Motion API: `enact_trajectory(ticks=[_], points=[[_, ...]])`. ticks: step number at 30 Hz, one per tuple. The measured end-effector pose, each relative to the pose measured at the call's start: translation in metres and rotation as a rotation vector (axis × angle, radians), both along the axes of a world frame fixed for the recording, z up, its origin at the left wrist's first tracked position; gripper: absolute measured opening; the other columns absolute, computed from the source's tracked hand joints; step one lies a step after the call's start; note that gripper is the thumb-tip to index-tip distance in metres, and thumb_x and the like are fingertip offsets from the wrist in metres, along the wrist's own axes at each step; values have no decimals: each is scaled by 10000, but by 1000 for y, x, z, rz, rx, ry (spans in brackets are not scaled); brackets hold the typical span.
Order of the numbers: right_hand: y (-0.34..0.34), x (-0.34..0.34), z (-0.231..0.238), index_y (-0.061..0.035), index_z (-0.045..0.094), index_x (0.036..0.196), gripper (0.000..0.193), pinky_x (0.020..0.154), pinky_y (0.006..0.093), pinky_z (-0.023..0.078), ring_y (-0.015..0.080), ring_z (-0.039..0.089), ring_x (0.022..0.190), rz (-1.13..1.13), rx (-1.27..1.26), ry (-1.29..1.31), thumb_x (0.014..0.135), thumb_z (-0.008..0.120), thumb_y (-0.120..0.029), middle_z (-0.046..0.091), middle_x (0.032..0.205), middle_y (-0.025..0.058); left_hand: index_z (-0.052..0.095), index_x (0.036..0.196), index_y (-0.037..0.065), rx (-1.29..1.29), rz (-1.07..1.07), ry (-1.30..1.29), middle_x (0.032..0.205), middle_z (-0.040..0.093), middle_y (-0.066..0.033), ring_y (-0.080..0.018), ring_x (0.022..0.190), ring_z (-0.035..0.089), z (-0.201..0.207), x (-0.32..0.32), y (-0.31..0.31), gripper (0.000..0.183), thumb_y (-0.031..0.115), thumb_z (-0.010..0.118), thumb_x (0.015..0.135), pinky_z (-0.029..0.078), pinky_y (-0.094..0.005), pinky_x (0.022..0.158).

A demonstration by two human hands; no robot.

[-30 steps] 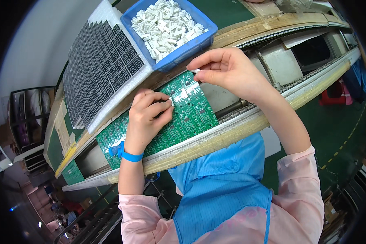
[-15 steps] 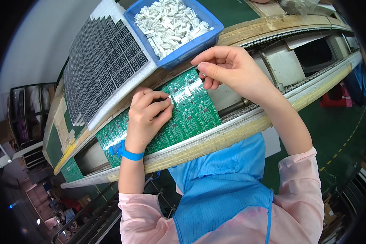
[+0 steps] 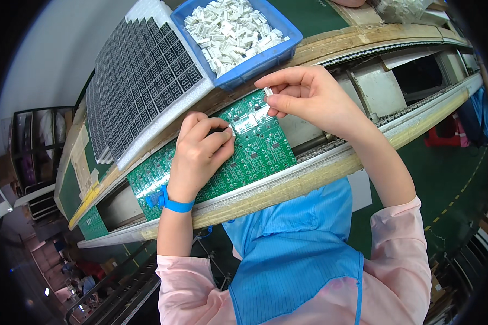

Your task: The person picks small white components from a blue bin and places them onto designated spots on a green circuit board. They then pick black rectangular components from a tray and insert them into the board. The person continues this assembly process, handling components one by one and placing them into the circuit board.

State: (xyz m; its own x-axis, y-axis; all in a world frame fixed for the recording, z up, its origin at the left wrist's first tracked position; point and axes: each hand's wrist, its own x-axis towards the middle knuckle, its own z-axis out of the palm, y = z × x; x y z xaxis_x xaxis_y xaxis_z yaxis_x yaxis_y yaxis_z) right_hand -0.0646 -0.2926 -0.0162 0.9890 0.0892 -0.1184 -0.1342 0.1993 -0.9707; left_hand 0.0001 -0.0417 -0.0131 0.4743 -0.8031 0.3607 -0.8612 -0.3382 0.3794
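green circuit board, blue bin

head view | worn on the person's head, facing steeply down | close above green circuit board | blue bin beyond board, conveyor rail nearer | fisheye rim bends edges

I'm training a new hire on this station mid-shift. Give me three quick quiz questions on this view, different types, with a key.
1. True or false: the right hand pinches a small white connector above the green board.
2. Multiple choice: the blue bin holds A) black displays B) white connectors C) screws.
3. Fill in: the left hand wears a ___ wrist strap.

Key: 1 true; 2 B; 3 blue.
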Motion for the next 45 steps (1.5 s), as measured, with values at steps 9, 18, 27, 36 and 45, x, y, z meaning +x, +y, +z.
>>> enact_trajectory(ticks=[9,18,27,36,45], points=[[1,1,0,62,696,1163,282,773,268,582,132,702,841,-55,-23,20,905,702,-52,712,952,89,689,827,22,42,-2,0,954,677,-75,-297,910,593,3,1,-3,175,-16,793,692,520,-392,811],[1,0,1,60,699,1150,275,772,259,569,125,693,829,-59,-2,7,899,700,-53,704,934,78,729,850,31,-24,38,0,951,697,-63,-279,910,602,-2,1,3,195,-27,802,678,521,-381,802],[1,0,1,56,701,1151,264,771,253,563,113,685,838,-66,6,10,912,692,-55,708,924,69,730,870,13,-22,4,-16,958,685,-73,-287,892,591,-3,0,1,227,-43,807,664,523,-396,787],[1,0,-1,64,701,1139,258,764,254,564,110,683,833,-74,23,28,905,696,-43,713,921,72,743,869,38,31,30,29,980,698,-61,-285,947,594,-2,0,-2,189,-19,800,698,512,-385,823],[-1,-2,4,63,673,1178,310,770,260,583,136,704,839,-58,3,11,886,713,-33,704,958,96,702,1003,11,63,62,7,1005,686,-100,-304,960,610,31,-12,-9,270,30,791,748,516,-397,830]])
